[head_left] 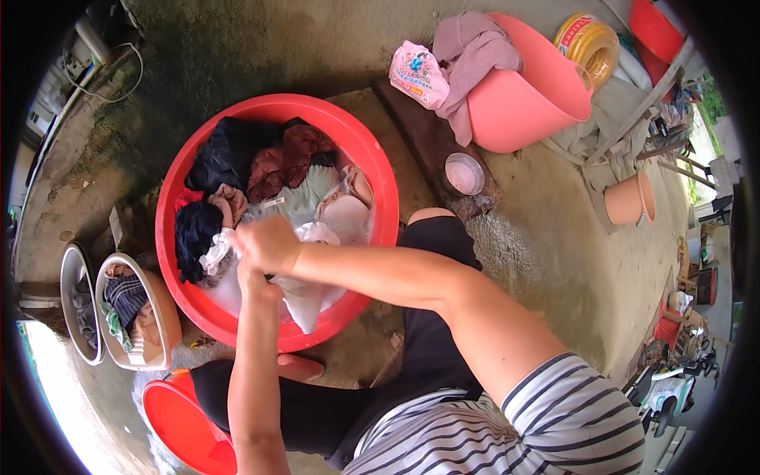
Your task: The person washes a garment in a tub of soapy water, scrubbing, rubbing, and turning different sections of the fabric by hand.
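Note:
My two hands are together over a large red tub (pixel 385 186) of cloudy, sudsy water. My right hand (pixel 267 244) is closed and a little blurred, crossing over my left hand (pixel 255 283), which is closed just below it. A wet white cloth (pixel 216 252) is gripped between them and sticks out to their left. Another pale piece of cloth (pixel 302 302) hangs to the right of my left wrist; whether it is the same piece is hidden. Around my hands lie dark clothes (pixel 226 150), a maroon garment (pixel 289 162), a pale green cloth (pixel 311 192) and a beige bra (pixel 346 212).
Left of the tub stand a beige basin (pixel 170 317) with clothes and a grey one (pixel 66 277). A red basin (pixel 170 419) is at lower left. Behind right are a pink bucket (pixel 522 111) with draped cloth, a detergent pouch (pixel 419 75) and a small bowl (pixel 464 174).

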